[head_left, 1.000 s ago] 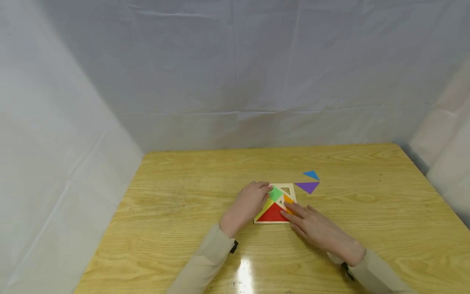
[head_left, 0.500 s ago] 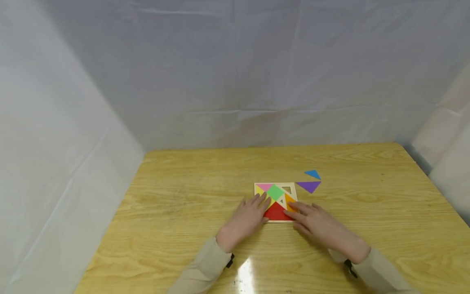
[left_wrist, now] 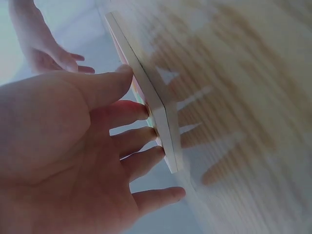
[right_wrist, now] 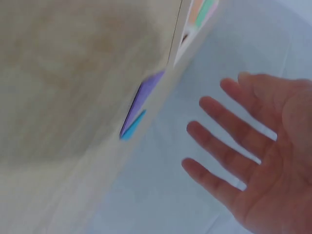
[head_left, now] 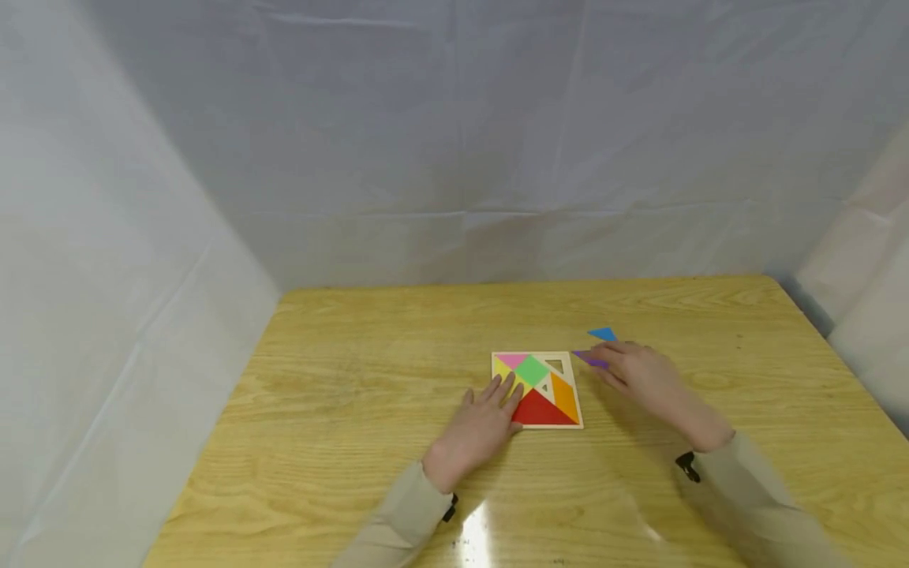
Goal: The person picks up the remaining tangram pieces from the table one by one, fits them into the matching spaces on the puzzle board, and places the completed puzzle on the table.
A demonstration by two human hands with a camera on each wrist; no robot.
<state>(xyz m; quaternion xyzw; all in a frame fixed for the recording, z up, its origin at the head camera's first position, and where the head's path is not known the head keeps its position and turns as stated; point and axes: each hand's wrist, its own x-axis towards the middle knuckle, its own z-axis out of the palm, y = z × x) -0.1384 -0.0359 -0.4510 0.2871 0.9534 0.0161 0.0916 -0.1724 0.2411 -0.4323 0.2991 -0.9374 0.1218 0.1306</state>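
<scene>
A square wooden tangram board lies flat on the table, filled with a red triangle, an orange parallelogram, a green square, a pink triangle and a partly covered yellow piece. Its upper right area shows bare wood with triangular holes. My left hand rests on the lower left of the board, fingers spread, thumb at the near edge. Just above the purple triangle hovers my right hand, covering part of it; its fingers are extended and hold nothing. Behind lies a blue triangle.
The wooden table has a bright glare patch near the front. White sheeting hangs behind it and along both sides. Each wrist wears a dark strap under a beige sleeve.
My left hand has drawn back from the board's upper left to its lower left, uncovering the pink triangle. My right hand has left the orange parallelogram and moved up and right over the purple triangle.
</scene>
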